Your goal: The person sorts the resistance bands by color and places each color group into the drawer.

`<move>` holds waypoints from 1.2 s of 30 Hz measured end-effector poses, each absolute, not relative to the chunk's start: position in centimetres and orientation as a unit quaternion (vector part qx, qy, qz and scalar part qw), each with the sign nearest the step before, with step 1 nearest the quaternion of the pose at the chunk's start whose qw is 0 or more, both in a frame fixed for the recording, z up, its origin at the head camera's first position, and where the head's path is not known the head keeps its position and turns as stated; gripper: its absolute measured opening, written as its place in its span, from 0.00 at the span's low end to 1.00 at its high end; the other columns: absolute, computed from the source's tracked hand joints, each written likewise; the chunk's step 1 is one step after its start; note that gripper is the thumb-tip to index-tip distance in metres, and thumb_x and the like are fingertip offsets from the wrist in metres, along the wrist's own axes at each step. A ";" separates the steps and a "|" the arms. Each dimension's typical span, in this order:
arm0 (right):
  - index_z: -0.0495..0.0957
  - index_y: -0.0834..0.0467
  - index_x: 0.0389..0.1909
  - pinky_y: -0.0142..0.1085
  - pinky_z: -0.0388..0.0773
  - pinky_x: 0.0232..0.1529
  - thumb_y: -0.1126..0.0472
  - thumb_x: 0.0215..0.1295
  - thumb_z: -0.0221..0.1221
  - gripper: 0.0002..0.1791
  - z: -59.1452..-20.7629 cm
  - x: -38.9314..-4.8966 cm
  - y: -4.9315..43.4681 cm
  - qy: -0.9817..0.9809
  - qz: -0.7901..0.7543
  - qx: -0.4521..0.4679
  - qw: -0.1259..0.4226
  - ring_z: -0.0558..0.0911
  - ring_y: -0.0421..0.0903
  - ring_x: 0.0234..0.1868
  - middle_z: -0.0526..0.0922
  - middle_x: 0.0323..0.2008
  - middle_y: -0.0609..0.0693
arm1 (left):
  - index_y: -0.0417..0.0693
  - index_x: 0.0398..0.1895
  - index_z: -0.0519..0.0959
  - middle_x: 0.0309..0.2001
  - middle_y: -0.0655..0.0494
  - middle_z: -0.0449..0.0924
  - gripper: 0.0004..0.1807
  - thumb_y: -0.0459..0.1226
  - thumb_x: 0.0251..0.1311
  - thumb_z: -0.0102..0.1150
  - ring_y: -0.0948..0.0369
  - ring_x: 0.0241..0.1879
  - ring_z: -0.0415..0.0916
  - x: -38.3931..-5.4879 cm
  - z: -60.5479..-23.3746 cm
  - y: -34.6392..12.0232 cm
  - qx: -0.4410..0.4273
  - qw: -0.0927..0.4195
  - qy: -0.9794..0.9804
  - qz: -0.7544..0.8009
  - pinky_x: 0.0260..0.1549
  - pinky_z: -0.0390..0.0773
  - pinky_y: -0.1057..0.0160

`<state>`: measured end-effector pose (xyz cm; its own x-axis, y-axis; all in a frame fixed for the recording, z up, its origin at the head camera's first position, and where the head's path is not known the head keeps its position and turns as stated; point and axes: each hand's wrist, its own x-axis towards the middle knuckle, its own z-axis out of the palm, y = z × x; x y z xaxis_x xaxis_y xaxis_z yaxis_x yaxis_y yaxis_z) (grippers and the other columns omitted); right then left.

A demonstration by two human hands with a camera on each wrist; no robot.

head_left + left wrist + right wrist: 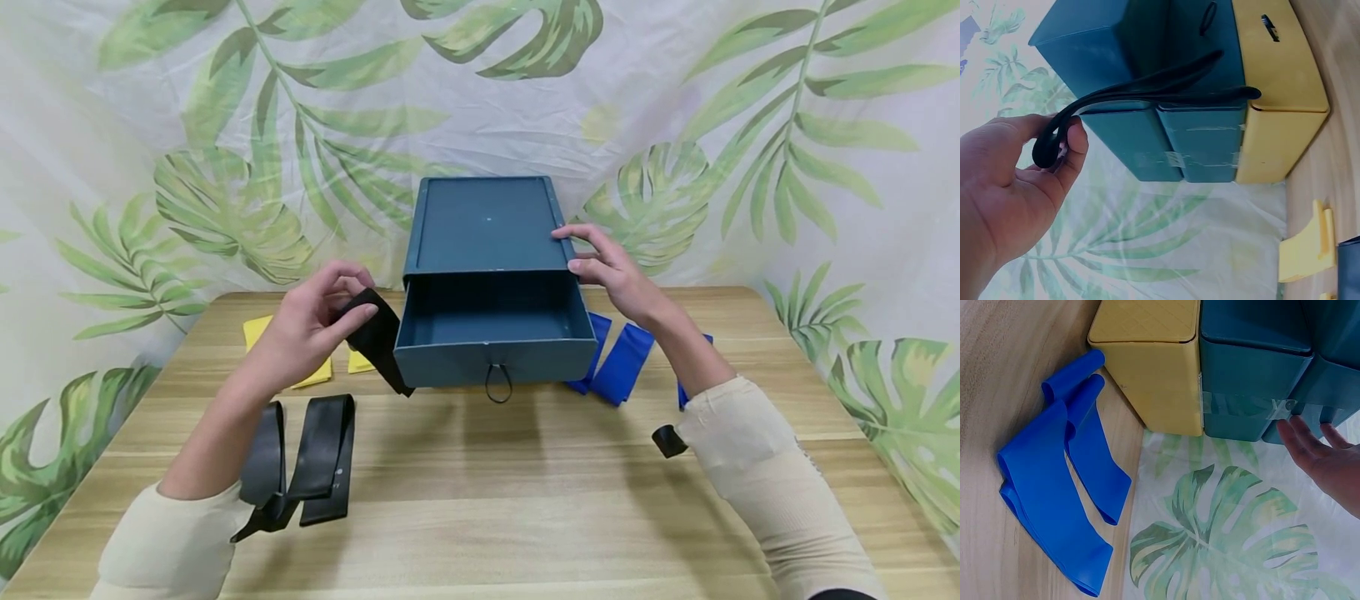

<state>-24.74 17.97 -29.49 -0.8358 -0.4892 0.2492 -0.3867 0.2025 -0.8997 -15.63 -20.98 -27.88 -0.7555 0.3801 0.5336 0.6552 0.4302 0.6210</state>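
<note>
Now the left hand (315, 321) pinches a long, flat black rubbery strap (381, 335), slanting down just left of the open dark-teal plastic drawer (450, 367); the right hand (611, 271), farther away, rests loosely straightened fingers against the boxy teal cabinet (487, 225).

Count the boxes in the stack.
3: yellow rectangular plastic box at the bottom, closed teal rectangular plastic box in the middle, open teal rectangular plastic box on top.
</note>
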 end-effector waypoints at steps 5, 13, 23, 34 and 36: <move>0.61 0.65 0.73 0.63 0.63 0.70 0.60 0.77 0.46 0.28 -29.4 -24.8 17.9 0.774 -0.564 -0.284 0.044 0.70 0.64 0.69 0.52 0.80 0.55 | 0.36 0.48 0.74 0.40 0.50 0.72 0.11 0.18 0.68 0.55 0.67 0.28 0.69 -15.4 -27.1 -21.0 -0.339 0.153 -0.820 -0.435 0.27 0.67 0.70; 0.61 0.64 0.74 0.63 0.64 0.70 0.60 0.77 0.46 0.27 -29.4 -24.8 17.9 0.773 -0.566 -0.284 0.047 0.71 0.63 0.67 0.53 0.79 0.55 | 0.40 0.42 0.81 0.21 0.60 0.69 0.08 0.21 0.64 0.64 0.63 0.13 0.51 -14.7 -25.3 -21.0 -0.278 0.152 -0.834 -0.452 0.15 0.57 0.62; 0.61 0.64 0.74 0.62 0.64 0.70 0.61 0.77 0.46 0.27 -29.4 -24.8 18.0 0.774 -0.564 -0.284 0.045 0.72 0.63 0.68 0.54 0.78 0.56 | 0.24 0.37 0.84 0.33 0.51 0.86 0.08 0.15 0.55 0.65 0.66 0.19 0.73 -14.6 -23.2 -20.4 -0.283 0.223 -0.717 -0.596 0.17 0.62 0.70; 0.61 0.63 0.74 0.63 0.64 0.70 0.60 0.77 0.46 0.27 -29.5 -24.8 18.0 0.777 -0.562 -0.281 0.046 0.71 0.63 0.68 0.55 0.78 0.55 | 0.26 0.37 0.86 0.36 0.45 0.85 0.09 0.16 0.53 0.66 0.60 0.34 0.89 -14.3 -21.2 -18.9 -0.303 0.283 -0.632 -0.655 0.23 0.72 0.76; 0.61 0.63 0.74 0.63 0.63 0.70 0.60 0.77 0.46 0.28 -29.5 -24.8 18.0 0.778 -0.560 -0.280 0.046 0.70 0.63 0.69 0.53 0.79 0.54 | 0.22 0.37 0.85 0.37 0.44 0.84 0.08 0.15 0.53 0.65 0.58 0.34 0.89 -14.2 -20.8 -18.5 -0.296 0.285 -0.600 -0.686 0.26 0.77 0.76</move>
<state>-24.78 18.03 -29.51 -0.8389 -0.4875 0.2421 -0.3841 0.2152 -0.8979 -14.22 -18.55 -20.77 -0.6620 -0.0361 0.7486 0.7467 -0.1174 0.6547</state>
